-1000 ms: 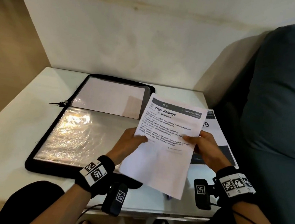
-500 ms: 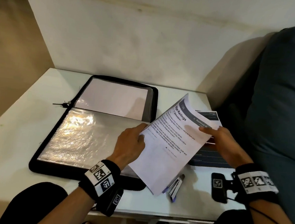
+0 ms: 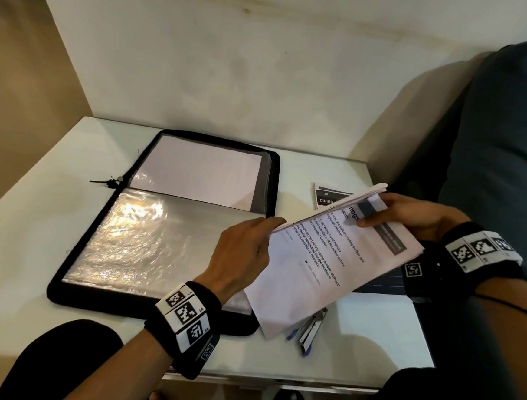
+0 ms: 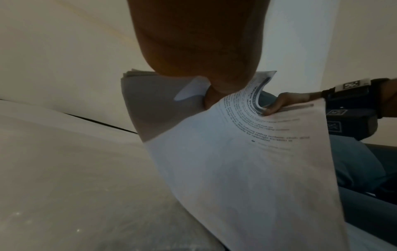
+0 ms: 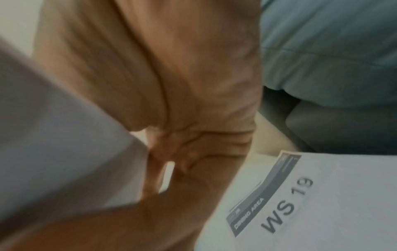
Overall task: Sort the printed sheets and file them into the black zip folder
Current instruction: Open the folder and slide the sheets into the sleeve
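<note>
The black zip folder (image 3: 71, 266) lies open on the white table, its near half a shiny clear sleeve (image 3: 145, 241), its far half with a blank sheet under plastic. I hold a stack of printed sheets (image 3: 320, 261) tilted above the table's right side, right of the folder. My left hand (image 3: 245, 252) grips the stack's left edge (image 4: 163, 105). My right hand (image 3: 403, 214) pinches the far end, thumb curling back the top sheet's corner (image 4: 262, 95). Another printed sheet, "WS 19, DINING AREA" (image 5: 311, 203), lies flat on the table under my right hand (image 5: 171, 118).
A small stapler with a blue pen (image 3: 308, 332) lies near the table's front edge, below the stack. A wall rises behind the table (image 3: 34, 213). A dark blue-grey cushion (image 3: 511, 156) stands close on the right. My knees show below the table edge.
The stack has swung from upright in front of me to lying tilted toward the right. My right hand moved to its far end and bent up the top sheet's corner.
</note>
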